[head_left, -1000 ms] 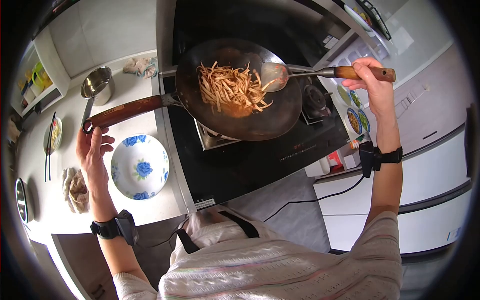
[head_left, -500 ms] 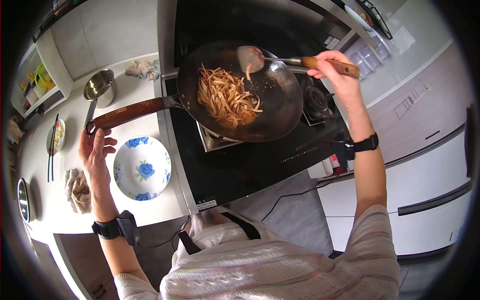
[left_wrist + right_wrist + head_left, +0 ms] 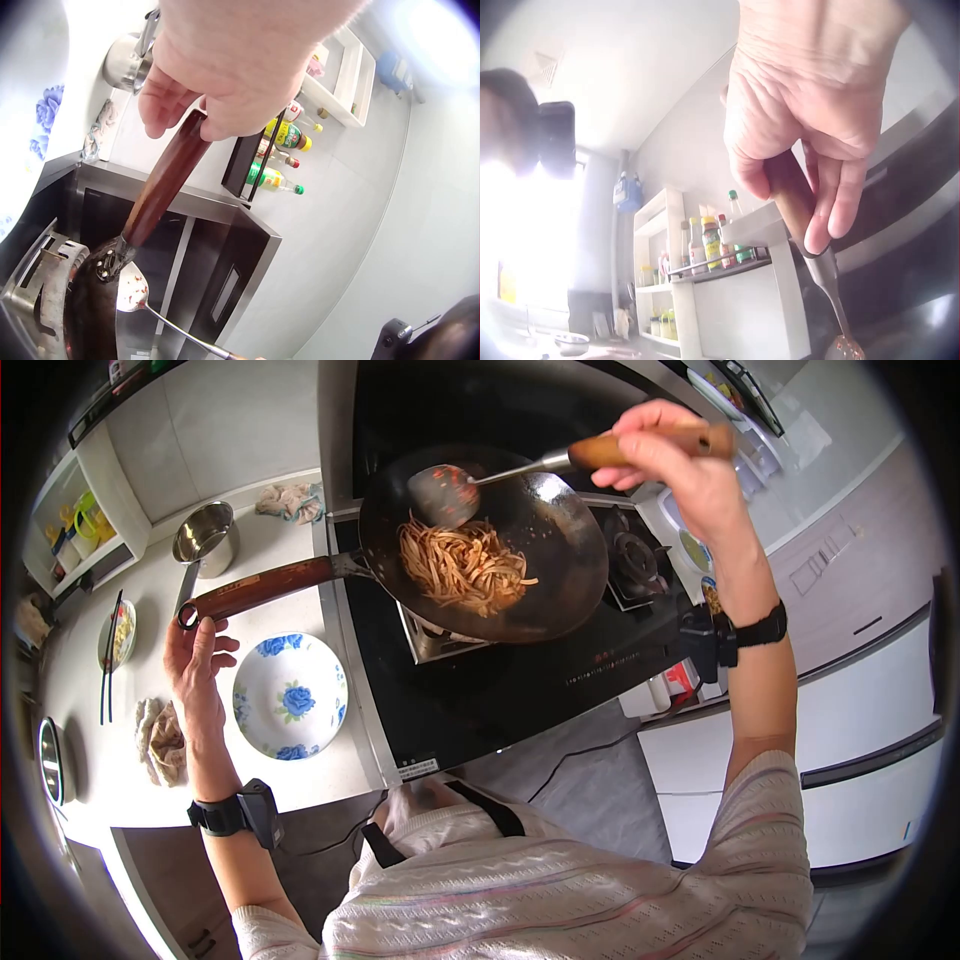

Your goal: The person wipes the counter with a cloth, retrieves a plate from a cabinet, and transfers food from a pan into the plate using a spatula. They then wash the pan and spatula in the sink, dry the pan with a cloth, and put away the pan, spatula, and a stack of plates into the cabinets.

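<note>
A dark wok (image 3: 560, 585) sits on the hob, with a heap of sauce-browned strips (image 3: 465, 570) in its left half. My left hand (image 3: 197, 675) grips the tip of the wok's reddish wooden handle (image 3: 268, 586), and the left wrist view shows thumb and fingers at the handle end (image 3: 169, 180). Above the wok's right side, my right hand (image 3: 690, 470) holds a wok spatula by its wooden handle (image 3: 597, 452). The spatula's blade (image 3: 443, 496), smeared with red bits, is at the heap's far edge. In the right wrist view the fingers (image 3: 845, 195) wrap the spatula handle.
A blue-flowered plate (image 3: 290, 735) lies on the counter left of the hob. Near it are a steel saucepan (image 3: 205, 538), crumpled cloths (image 3: 160, 745) and a bowl with chopsticks (image 3: 122, 635). A second burner (image 3: 635, 565) stands right of the wok. Bottles (image 3: 281, 139) stand on a wall rack.
The spatula has swung from the wok's right side across to the upper left, beside the strips. The heap has become more compact. My left hand keeps its grip on the wok handle.
</note>
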`<state>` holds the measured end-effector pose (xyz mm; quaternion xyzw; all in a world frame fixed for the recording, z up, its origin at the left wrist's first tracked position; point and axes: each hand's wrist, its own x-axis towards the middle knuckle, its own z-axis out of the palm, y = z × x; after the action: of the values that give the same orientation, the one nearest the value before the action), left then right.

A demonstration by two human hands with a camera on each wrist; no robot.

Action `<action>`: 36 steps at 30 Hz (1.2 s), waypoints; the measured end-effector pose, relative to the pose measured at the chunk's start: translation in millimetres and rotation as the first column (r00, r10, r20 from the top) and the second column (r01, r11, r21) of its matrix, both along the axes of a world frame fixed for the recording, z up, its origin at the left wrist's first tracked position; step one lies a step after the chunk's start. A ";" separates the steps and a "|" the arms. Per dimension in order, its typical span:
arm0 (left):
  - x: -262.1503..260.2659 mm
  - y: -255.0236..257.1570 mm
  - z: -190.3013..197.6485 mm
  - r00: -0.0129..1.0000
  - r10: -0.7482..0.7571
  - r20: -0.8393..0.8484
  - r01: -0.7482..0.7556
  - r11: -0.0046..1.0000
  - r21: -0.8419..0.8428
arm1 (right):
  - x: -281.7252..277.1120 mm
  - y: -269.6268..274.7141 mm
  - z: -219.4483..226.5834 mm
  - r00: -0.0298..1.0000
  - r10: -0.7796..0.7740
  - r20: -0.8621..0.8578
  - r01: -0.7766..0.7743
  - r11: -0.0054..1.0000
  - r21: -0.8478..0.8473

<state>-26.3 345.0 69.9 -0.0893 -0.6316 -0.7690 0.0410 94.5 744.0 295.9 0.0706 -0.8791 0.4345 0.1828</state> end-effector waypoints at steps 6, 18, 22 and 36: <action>3.7 -3.2 0.8 1.000 0.006 -0.014 -0.007 1.000 -0.021 | -12.5 11.1 -13.9 0.990 -0.088 0.107 0.104 0.983 -0.151; 52.6 -77.3 -81.8 0.986 0.145 0.085 -0.099 0.909 -0.405 | 88.8 45.6 -70.1 0.843 -0.503 0.193 0.537 0.754 -0.380; 75.0 -67.1 -92.6 0.923 0.063 0.379 0.037 0.967 -0.250 | 122.3 47.0 -75.7 0.816 -0.548 0.186 0.571 0.711 -0.409; 84.6 -28.1 -96.5 0.837 -0.148 0.526 0.090 0.987 0.135 | 107.9 17.2 -95.2 0.922 -0.386 -0.036 0.354 0.876 -0.328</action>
<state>58.3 316.9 -26.6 0.0914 -0.5702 -0.7963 -0.1798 202.4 761.2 200.7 -0.1072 -0.7850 0.5222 0.3155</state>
